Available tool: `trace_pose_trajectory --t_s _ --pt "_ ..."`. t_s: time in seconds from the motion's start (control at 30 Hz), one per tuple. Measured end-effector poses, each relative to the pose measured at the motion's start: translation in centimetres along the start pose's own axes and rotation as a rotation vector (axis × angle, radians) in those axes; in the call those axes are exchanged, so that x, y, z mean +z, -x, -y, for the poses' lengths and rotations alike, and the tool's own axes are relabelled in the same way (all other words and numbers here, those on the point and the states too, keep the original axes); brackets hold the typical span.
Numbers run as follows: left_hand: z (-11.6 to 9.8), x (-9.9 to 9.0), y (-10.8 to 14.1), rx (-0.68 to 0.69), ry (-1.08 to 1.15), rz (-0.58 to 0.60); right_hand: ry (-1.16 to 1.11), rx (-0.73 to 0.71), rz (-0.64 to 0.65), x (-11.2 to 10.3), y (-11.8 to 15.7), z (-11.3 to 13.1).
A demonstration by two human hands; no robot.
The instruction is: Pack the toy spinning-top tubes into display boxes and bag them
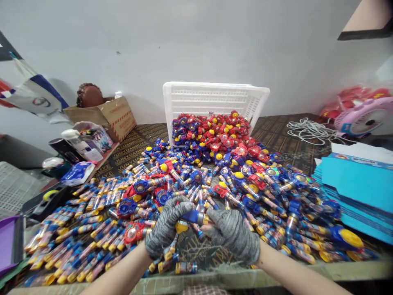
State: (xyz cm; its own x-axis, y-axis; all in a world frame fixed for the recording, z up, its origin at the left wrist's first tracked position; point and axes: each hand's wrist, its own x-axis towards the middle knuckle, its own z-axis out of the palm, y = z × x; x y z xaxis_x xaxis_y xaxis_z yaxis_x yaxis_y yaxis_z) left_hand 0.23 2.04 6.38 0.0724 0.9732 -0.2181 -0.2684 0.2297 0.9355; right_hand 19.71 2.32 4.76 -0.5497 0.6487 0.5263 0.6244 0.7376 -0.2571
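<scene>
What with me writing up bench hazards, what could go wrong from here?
Tubes lie close to the table's near edge; the left forearm might knock some off.

Red and blue toy pieces heaped at the mouth of the white basket could slide down among the tubes.

The left hand and right hand hold a blue piece between them; if it slipped, it might get lost in the clutter.

A workshop, judging by heaped plastic parts (195,177) and a white crate (208,98).
</scene>
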Motion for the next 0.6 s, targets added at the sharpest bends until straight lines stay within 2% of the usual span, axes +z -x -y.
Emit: trace_pose_trajectory --t_s 0.13,0.33,0.47,0.53,0.6 --pt "-0.7 0.8 2.6 0.039 -0.053 -0.042 0.074 -0.102 0.000 -2.2 0.1 2.3" --pt "-0.2 -0.2 5.1 0.063 -0.147 -0.050 -0.019 -0.036 0.043 -3.8 0.9 4.7" --pt "0.4 -0.4 6.0 0.210 -0.185 -0.104 -0.240 0.118 0.075 -4.1 1.3 5.3" --pt "0.1 -0.1 6.4 0.334 -0.217 -0.092 -0.431 0.240 0.184 -4.2 1.1 5.2" --pt "-0.4 0.2 6.4 0.494 -0.286 -0.059 -0.666 0.388 0.368 -3.9 0.4 4.4"
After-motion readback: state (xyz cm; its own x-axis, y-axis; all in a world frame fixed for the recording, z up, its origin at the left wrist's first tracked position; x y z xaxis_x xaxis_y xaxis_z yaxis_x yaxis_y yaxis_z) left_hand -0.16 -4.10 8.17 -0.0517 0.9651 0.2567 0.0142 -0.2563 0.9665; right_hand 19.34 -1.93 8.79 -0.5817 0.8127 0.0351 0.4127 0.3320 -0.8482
